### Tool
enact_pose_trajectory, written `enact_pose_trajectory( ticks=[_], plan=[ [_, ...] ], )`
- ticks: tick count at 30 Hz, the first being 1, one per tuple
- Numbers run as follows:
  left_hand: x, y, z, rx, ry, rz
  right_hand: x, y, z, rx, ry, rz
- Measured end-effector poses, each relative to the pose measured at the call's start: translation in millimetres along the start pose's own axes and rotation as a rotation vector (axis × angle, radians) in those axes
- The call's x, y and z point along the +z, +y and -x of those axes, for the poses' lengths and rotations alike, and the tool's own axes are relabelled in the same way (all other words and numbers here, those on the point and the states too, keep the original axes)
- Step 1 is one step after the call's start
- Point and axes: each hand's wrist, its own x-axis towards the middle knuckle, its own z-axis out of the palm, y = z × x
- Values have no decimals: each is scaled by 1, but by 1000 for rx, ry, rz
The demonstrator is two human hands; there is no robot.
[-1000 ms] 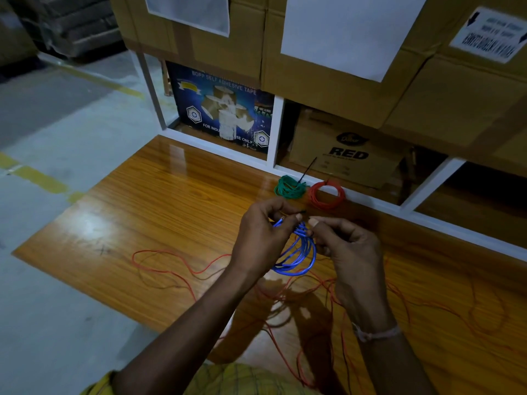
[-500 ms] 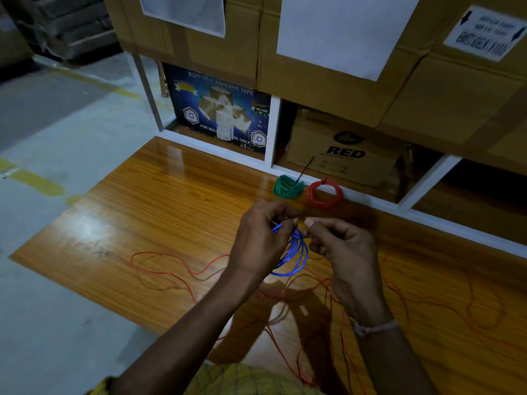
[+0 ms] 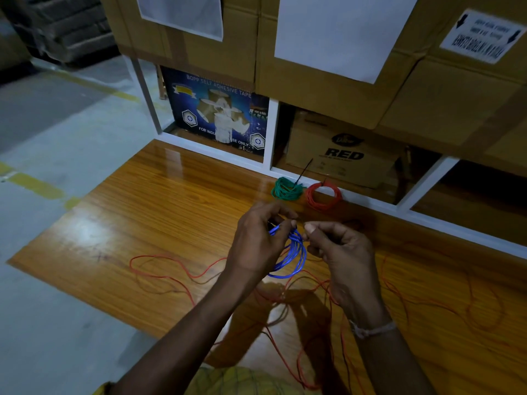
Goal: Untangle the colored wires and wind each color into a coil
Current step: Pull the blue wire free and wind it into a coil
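Left hand: left hand [image 3: 258, 242] is raised above the table, fingers curled round the top of the blue coil [image 3: 293, 256], thumb and forefinger pinching its upper strands.
Right hand: right hand [image 3: 340, 253] faces the left one, just beside it, thumb and forefinger tips pinched together at the top of the same blue coil; what exactly sits between those tips is too small to tell, though it looks like a thin end of wire.
Blue coil: several loops of blue wire hanging between the two hands, clear of the wooden table [image 3: 159, 223], its lower arc drooping below the left palm.
Green coil: green coil [image 3: 286, 189] lies flat at the far edge of the table, a thin dark tie sticking up from it.
Red coil: red coil [image 3: 323, 196] lies just beside the green one, to its right, against the white shelf frame [image 3: 269, 131].
Loose red wire: loose red wire [image 3: 171, 269] sprawls across the table in wide uncoiled loops, running under both forearms and out to the right side.
Wrist: a pale band [image 3: 372, 329] circles the right wrist.
Behind the table: a blue adhesive tape box [image 3: 216, 109] and a brown carton marked RED [image 3: 342, 149] sit in the lower shelf bays, with large cardboard cartons [image 3: 328, 89] stacked above them.
Floor: grey concrete floor [image 3: 71, 138] with yellow lines lies to the left of the table.
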Motion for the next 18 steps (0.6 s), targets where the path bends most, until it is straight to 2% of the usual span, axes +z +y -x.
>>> enact_pose_trajectory(
  ticks=[7, 14, 18],
  plan=[
    [0, -6, 0, -55, -52, 33, -1, 5, 0, -14, -8, -3],
    [3, -11, 0, -66, 27, 57, 3, -2, 4, 34, -33, -79],
    [2, -11, 1, -51, 44, 69, 6, -2, 6, -1, -47, -101]
  ],
)
